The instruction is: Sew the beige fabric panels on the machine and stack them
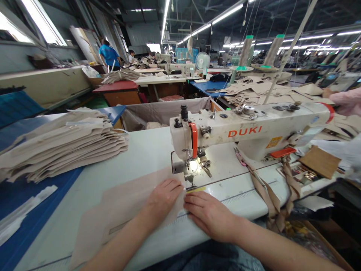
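Pressing down on a beige cloth point(124, 194) with the left hand point(165, 195), palm down, fingers together and laid out flat rather than closed. Resting beside it with the right hand point(210, 210), also palm down, fingertips at the right edge of the cloth; impossible to tell whether pinching that edge, with the thumb hidden. Spread on the pale counter point(143, 145) in front of the sewing machine point(254, 126), the cloth, running from the near left up to the needle area, with its far right corner just beside the lit needle plate.

Printed along the near part of the counter, ruler marks point(239, 194), partly covered by the cloth. Lying below the machine's arm, a pair of small scissors point(241, 158), close to some twisted beige strips point(261, 184) hanging over the front edge. Farther right, a piece of brown cardboard point(320, 161).

Piled at the left, a thick stack of beige pieces point(70, 141), next to white strips point(25, 212) on a blue surface point(42, 214). Standing behind the machine, two cones of thread point(246, 52). In the background, a white fan point(202, 60) and a person in a blue shirt point(109, 54); at the far right, a pink sleeve point(348, 101).
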The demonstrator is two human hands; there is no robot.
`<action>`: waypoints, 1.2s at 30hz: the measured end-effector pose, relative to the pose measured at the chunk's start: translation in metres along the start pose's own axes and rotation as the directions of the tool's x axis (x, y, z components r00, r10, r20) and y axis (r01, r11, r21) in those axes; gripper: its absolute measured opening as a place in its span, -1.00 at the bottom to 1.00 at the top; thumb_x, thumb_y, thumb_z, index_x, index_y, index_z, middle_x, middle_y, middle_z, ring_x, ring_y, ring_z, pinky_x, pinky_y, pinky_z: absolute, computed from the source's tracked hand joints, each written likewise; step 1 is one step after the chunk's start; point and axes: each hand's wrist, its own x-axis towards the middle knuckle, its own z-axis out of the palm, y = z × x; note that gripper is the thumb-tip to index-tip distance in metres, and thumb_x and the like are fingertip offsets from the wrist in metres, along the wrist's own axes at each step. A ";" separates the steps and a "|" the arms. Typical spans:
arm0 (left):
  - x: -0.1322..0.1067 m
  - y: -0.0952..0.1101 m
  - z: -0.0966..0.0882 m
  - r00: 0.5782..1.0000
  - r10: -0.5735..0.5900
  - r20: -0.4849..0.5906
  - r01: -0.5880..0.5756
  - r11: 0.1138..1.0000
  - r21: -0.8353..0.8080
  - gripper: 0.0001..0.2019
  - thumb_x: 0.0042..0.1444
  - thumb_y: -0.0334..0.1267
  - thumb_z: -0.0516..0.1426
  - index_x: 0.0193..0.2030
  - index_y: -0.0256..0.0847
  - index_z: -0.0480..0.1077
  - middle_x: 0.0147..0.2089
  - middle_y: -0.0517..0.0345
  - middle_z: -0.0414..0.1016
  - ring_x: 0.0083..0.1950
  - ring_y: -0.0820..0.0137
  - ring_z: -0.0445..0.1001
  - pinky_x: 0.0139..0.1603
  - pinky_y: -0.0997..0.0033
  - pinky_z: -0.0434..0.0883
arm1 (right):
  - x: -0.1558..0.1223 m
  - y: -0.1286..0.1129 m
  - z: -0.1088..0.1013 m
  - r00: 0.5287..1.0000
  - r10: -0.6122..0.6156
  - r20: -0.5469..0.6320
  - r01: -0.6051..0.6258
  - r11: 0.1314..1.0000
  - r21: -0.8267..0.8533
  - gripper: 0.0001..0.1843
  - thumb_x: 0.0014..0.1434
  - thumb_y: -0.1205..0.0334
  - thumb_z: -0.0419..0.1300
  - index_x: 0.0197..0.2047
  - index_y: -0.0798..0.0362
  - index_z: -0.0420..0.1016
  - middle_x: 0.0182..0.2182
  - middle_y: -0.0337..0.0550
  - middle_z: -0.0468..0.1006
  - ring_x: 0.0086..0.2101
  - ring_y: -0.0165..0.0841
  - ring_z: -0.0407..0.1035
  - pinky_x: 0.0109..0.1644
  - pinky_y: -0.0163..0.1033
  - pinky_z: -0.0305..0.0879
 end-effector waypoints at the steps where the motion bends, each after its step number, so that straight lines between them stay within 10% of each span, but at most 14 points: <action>1: -0.001 0.000 0.001 1.000 -0.002 -0.002 0.002 1.000 -0.002 -0.78 0.25 -0.51 0.01 -0.14 -0.26 0.45 -0.17 0.02 0.53 -0.12 0.29 0.49 -0.04 0.24 0.48 | 0.003 0.003 -0.001 1.000 0.005 -0.003 -0.005 1.000 -0.001 -0.75 0.34 0.33 0.05 0.01 0.17 0.48 -0.06 0.00 0.55 0.02 -0.26 0.35 0.20 -0.15 0.26; 16: -0.011 0.019 -0.010 0.996 -0.087 0.034 0.085 0.995 0.056 -0.64 0.35 -0.34 -0.10 0.08 -0.31 0.45 0.05 -0.07 0.56 0.06 0.28 0.50 0.09 0.23 0.49 | 0.034 0.038 -0.005 0.996 -0.003 0.091 0.025 0.970 -0.241 -0.90 0.27 0.37 0.18 -0.16 0.15 0.52 -0.27 -0.08 0.52 -0.19 -0.25 0.34 -0.02 -0.17 0.32; 36: 0.028 -0.010 0.020 0.987 -0.156 0.039 0.156 0.988 0.000 -0.66 0.34 -0.30 -0.06 0.11 -0.31 0.41 0.08 -0.08 0.54 0.12 0.27 0.48 0.15 0.21 0.43 | 0.053 0.072 -0.013 0.992 0.094 0.082 -0.061 0.939 -0.338 -0.84 0.30 0.40 0.09 -0.27 0.16 0.51 -0.33 -0.05 0.50 -0.29 -0.29 0.34 -0.16 -0.22 0.22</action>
